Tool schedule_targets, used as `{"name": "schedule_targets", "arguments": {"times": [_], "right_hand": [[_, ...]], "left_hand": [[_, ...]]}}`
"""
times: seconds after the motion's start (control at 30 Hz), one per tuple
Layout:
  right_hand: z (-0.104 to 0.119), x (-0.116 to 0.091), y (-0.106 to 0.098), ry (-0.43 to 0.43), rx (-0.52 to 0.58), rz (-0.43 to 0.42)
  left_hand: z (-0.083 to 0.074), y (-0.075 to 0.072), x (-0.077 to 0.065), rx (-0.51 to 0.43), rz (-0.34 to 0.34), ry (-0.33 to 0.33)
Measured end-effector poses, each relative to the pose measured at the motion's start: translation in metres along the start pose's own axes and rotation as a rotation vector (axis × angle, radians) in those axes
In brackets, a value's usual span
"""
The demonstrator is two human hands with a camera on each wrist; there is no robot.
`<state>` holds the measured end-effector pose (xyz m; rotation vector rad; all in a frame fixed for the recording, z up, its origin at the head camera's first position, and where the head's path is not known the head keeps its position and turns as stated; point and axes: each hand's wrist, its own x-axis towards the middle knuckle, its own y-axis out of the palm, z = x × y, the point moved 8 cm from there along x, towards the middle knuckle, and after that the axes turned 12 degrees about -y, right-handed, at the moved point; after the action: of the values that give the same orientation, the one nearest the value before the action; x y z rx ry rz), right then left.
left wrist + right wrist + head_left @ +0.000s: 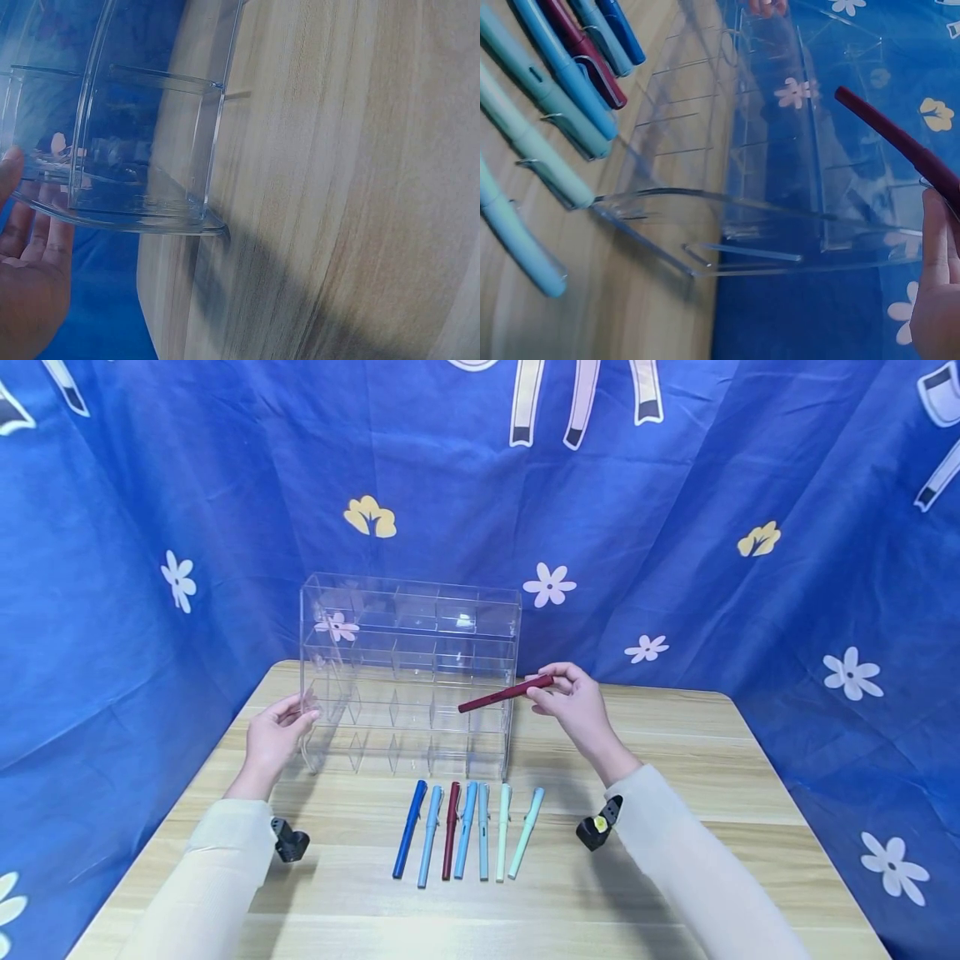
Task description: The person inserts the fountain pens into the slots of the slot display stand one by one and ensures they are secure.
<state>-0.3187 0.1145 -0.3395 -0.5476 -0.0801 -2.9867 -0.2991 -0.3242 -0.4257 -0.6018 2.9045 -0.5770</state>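
A clear acrylic organizer with tiers of small compartments stands toward the back of the table. The left hand grips its left side panel, thumb in front and fingers behind, as the left wrist view also shows. Near the organizer's right side, the right hand pinches a dark red pen by its clip end. The pen's other end points left, in front of the compartments. In the right wrist view this pen slants above the clear panel.
Several pens lie side by side before the organizer: a dark blue pen, a dark red pen, light blue ones and a mint pen at the right. A blue patterned curtain hangs behind the wooden table.
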Motion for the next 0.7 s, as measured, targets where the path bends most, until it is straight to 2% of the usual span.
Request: {"name": "schedule_targets", "arguments": {"times": [0.33, 0.7], "right_hand": [[0.017, 0.016, 0.016, -0.049, -0.01, -0.027], [0.037, 0.036, 0.027, -0.143, -0.02, -0.049]], "left_hand": [[-0.002, 0.0, -0.001, -0.024, -0.001, 0.024], [-0.001, 0.0, 0.0, -0.055, -0.001, 0.033]]}}
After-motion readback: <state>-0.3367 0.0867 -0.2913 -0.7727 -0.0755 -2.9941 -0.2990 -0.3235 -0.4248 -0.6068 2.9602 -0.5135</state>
